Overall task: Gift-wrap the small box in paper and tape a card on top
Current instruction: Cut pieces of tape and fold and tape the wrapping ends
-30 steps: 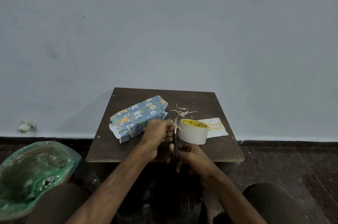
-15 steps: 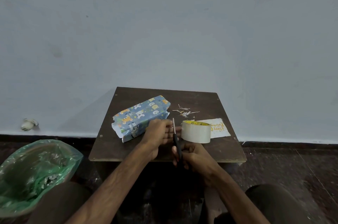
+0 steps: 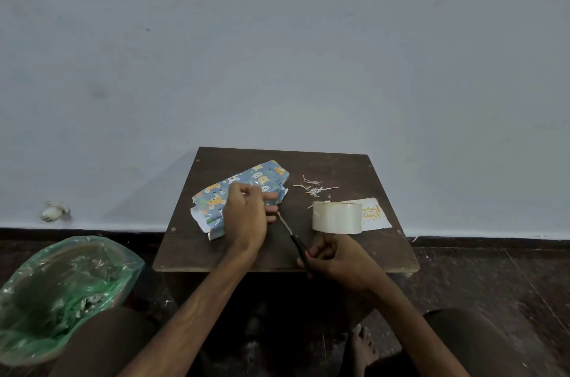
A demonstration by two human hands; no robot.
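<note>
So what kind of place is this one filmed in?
Probably a plain room at home: a low wooden table against a bare painted wall, a green-bagged bin on the dark floor.

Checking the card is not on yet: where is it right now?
Head view: the card lies flat on the right side of the table, partly behind the roll of tape, well apart from the wrapped box on the left.

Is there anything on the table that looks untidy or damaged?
Yes. Thin paper scraps lie scattered on the table behind the tape roll, and the wrapping on the box has a ragged, uneven left end.
</note>
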